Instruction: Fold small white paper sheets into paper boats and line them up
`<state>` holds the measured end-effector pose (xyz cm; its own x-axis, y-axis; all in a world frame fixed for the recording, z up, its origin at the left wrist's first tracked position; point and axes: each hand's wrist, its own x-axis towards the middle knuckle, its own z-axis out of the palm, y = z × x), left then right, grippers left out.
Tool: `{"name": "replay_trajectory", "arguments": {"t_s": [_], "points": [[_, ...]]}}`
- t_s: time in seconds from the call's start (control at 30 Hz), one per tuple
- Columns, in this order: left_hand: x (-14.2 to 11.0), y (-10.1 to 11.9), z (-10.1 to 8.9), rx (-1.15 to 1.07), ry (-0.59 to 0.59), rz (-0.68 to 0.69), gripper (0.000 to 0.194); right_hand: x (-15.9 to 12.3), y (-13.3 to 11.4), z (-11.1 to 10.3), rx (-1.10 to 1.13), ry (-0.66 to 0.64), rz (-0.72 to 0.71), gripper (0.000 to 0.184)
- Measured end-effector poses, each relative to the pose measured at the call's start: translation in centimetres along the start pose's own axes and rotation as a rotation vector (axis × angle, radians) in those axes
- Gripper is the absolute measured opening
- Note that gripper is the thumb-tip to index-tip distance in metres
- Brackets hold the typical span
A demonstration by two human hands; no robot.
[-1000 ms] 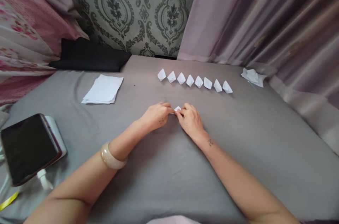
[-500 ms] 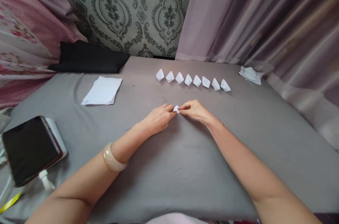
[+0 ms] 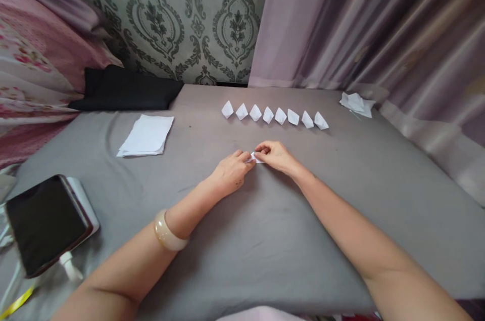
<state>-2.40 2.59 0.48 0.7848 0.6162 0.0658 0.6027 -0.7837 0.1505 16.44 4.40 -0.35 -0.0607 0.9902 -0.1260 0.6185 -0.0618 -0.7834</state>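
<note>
My left hand [image 3: 232, 173] and my right hand [image 3: 276, 155] meet at the middle of the grey sheet, fingers pinched together on a small folded white paper piece [image 3: 254, 158]. Only a sliver of the paper shows between the fingertips. A pale bangle [image 3: 167, 232] sits on my left wrist. Beyond the hands, a row of several folded white paper shapes [image 3: 274, 115] stands on the sheet.
A stack of flat white paper sheets [image 3: 146, 135] lies at the left. A dark phone on a white block [image 3: 47, 222] rests at the near left edge. Crumpled paper scraps [image 3: 356, 103] lie far right by the curtain [image 3: 379, 23]. A black cushion [image 3: 125, 89] lies at the back left.
My right hand turned from palm-down to reaching in from the right with fingers pinching. Both hands stay on the small paper, which now lies lower, against the sheet.
</note>
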Motion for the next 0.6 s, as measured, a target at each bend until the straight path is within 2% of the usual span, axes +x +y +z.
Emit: {"name": "replay_trajectory", "arguments": {"t_s": [0.13, 0.3, 0.47, 0.5, 0.6], "points": [[0.0, 0.1, 0.3, -0.078, 0.096, -0.043, 0.038, 0.1, 0.4, 0.8, -0.109, 0.029, -0.055, 0.025], [0.4, -0.6, 1.2, -0.356, 0.276, -0.154, 0.028, 0.2, 0.2, 1.0, -0.125, 0.008, -0.063, 0.017], [0.9, -1.1, 1.5, -0.566, 0.294, -0.239, 0.009, -0.3, -0.2, 1.2, -0.114, -0.002, -0.1, 0.011], [0.9, -1.1, 1.5, -0.606, 0.292, -0.265, 0.01, -0.6, -0.3, 1.2, -0.11, 0.0, -0.114, 0.01], [0.9, -1.1, 1.5, -0.679, 0.314, -0.306, 0.029, -1.7, -0.6, 1.2, -0.09, -0.004, -0.161, 0.009]]}}
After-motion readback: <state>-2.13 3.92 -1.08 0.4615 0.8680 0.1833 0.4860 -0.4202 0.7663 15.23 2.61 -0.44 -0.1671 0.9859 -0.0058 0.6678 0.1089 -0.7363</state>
